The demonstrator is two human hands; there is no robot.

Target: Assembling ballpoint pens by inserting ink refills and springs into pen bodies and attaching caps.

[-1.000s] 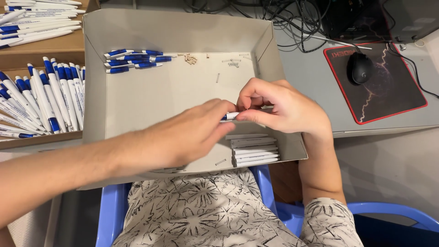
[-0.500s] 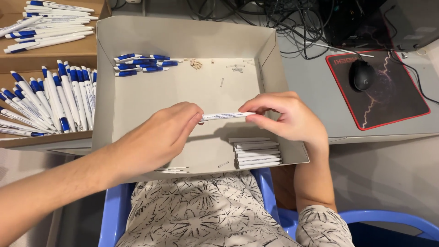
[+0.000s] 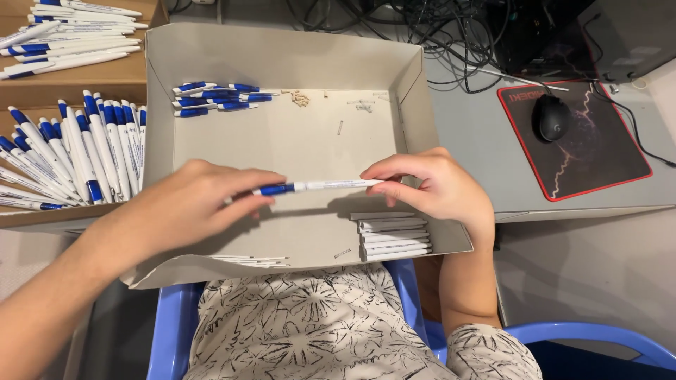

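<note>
Right now both hands hold one pen (image 3: 318, 186) level over the middle of the tray (image 3: 282, 56), so the step in hand looks like assembly: joining or checking the blue end against the white barrel. Left hand (image 3: 189, 207), centre left of frame, is closed in a pinch on the blue end, thumb and fingers curled round it. Right hand (image 3: 436, 190), centre right, is closed in a fingertip pinch on the white end, other fingers loosely curled. Pen is horizontal, off the tray floor, touching nothing but the two hands. Next move, as a guess, calls for pressing or twisting the halves home along the pen's axis, keeping both ends aligned, then a release by one hand so the other can set it down. Finished pens (image 3: 218, 97) lie in a small bunch at the tray's upper left. White barrels (image 3: 393, 238) are stacked at lower right, just below the right hand. Thin loose parts (image 3: 253, 260) lie at the lower edge, too small to tell what. More pens (image 3: 77, 151) fan out in the wooden box at left of frame. Mouse (image 3: 554, 116) on its pad at upper right.
</note>
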